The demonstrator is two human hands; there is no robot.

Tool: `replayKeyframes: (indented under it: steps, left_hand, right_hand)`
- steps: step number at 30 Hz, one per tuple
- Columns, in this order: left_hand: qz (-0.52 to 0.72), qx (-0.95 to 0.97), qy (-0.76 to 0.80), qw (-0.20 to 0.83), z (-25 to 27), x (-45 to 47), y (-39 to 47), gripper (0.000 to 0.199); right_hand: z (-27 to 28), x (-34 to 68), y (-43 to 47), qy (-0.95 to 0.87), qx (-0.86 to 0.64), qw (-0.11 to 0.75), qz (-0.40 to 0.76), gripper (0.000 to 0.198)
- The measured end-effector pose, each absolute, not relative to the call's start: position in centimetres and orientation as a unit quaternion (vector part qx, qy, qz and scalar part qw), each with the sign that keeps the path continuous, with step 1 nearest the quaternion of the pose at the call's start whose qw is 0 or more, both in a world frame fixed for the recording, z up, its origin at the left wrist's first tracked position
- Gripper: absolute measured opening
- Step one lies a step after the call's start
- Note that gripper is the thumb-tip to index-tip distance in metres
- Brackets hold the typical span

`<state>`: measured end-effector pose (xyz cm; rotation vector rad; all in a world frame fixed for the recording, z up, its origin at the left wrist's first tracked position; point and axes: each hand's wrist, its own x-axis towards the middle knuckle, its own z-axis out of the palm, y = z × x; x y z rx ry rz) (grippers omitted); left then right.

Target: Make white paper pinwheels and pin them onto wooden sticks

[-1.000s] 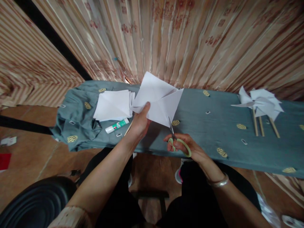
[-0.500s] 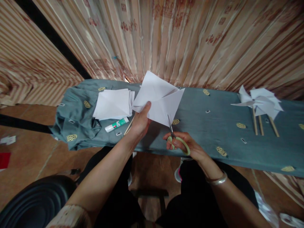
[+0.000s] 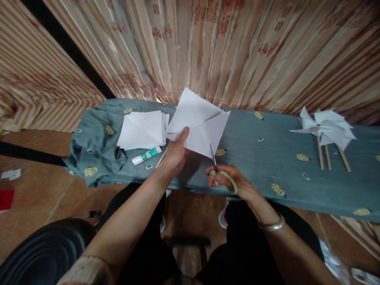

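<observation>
My left hand [image 3: 176,153] pinches a square white sheet of paper [image 3: 194,118] by its near left side, thumb on top. The sheet has slits running in from some corners and is held above the cloth. My right hand [image 3: 227,178] grips a pair of scissors [image 3: 229,183] with pale green handles. Its blades meet the paper's near corner, one of them lying over the sheet. Just left of my left hand lie a stack of white paper [image 3: 141,130], a green and white glue stick [image 3: 146,155] and a thin wooden stick [image 3: 160,159], partly hidden by my wrist.
A grey-green patterned cloth [image 3: 267,166] covers the long narrow table. On its right side lie several white paper pinwheels [image 3: 331,126] on wooden sticks. A striped curtain [image 3: 208,51] hangs behind. A black round stool [image 3: 47,253] stands at lower left.
Almost nothing differs. The view has shifted very slightly; both hands, the paper and the scissors keep nearly the same position.
</observation>
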<state>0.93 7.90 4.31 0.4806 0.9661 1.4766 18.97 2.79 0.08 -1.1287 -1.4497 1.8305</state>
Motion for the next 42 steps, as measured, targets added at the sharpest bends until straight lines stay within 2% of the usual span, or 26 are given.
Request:
replayKeyframes:
  steps: [10,19,42]
  left_hand:
    - [0.650,0.215,0.402,0.608,4.1,0.8,8.0,0.044]
    - [0.641,0.202,0.416,0.612,4.2,0.6,8.0,0.037]
    - [0.641,0.198,0.408,0.619,4.1,0.4,8.0,0.040]
  right_hand:
    - [0.6,18.6,2.9,-0.523,-0.429,0.288,0.678,0.051]
    - [0.5,18.4,2.8,-0.523,-0.442,0.288,0.669,0.047]
    - [1.2,18.2,2.9,-0.490,-0.468,0.277,0.681,0.048]
